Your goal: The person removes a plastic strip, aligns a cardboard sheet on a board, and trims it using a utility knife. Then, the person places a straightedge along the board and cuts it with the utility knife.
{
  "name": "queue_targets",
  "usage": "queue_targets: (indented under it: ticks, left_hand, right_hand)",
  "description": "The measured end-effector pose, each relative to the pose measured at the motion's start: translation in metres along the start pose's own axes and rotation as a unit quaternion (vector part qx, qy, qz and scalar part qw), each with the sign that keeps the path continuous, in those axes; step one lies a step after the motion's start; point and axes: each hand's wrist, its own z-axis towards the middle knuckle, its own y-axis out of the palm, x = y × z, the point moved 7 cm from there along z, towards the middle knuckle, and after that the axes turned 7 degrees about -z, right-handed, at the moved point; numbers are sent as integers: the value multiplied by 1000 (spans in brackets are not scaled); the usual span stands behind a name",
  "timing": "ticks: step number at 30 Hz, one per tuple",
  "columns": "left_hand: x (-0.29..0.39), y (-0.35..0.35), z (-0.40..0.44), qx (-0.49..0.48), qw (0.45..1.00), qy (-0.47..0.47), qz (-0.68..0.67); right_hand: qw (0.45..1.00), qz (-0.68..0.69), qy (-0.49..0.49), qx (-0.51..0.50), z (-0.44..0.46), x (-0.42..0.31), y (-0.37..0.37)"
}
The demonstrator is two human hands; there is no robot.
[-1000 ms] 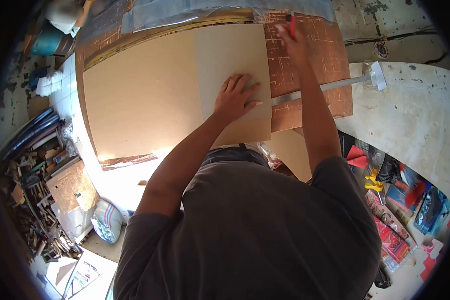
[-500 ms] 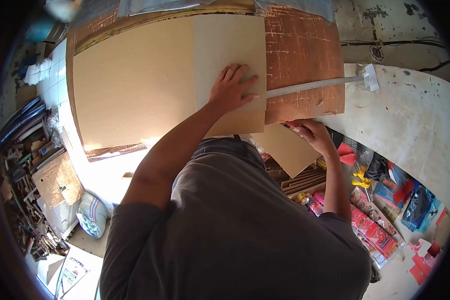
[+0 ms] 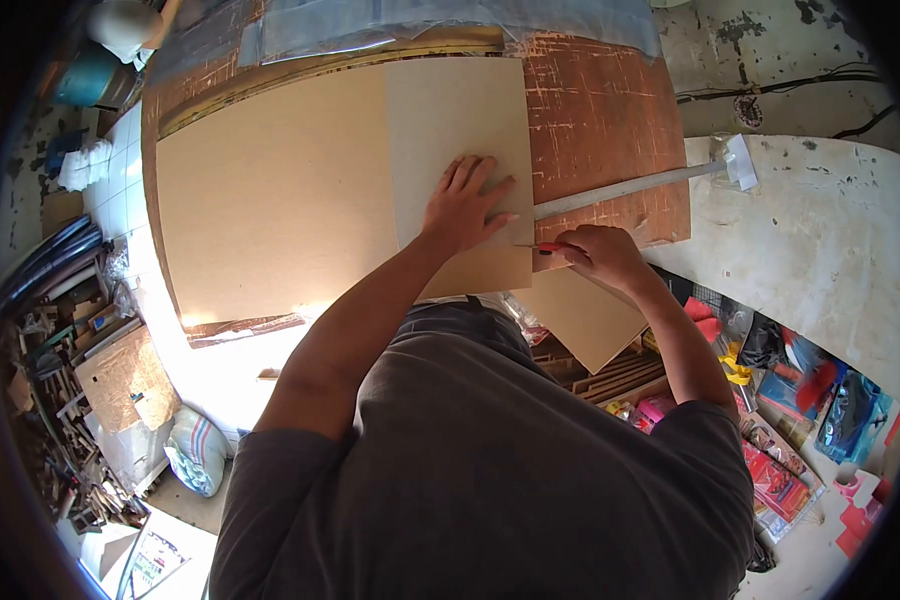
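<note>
My left hand lies flat with its fingers spread, pressing on a greyish board. That board rests on a larger tan cardboard sheet on the worktable. My right hand is closed around a small red utility knife, mostly hidden by the fingers. Its tip points left and is at the right edge of the tan sheet, just below the greyish board's lower edge. Whether the blade touches the sheet, I cannot tell. Beneath my right hand, a loose tan cardboard piece hangs at a slant below the table edge.
The scratched reddish-brown tabletop shows to the right, crossed by a grey strip taped to a pale surface. Clear plastic covers the far edge. Wood scraps and a striped sack sit at left; packaged goods at right.
My right hand has moved left with the utility knife, from below the table edge to the sheet's right edge. My left hand stays on the greyish board. The view has shifted slightly.
</note>
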Motion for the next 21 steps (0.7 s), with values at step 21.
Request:
queue_targets:
  ticks: [21]
  left_hand:
    - [1, -1, 0, 13, 1000, 6, 4]
  right_hand:
    - [998, -42, -19, -41, 9, -5, -5]
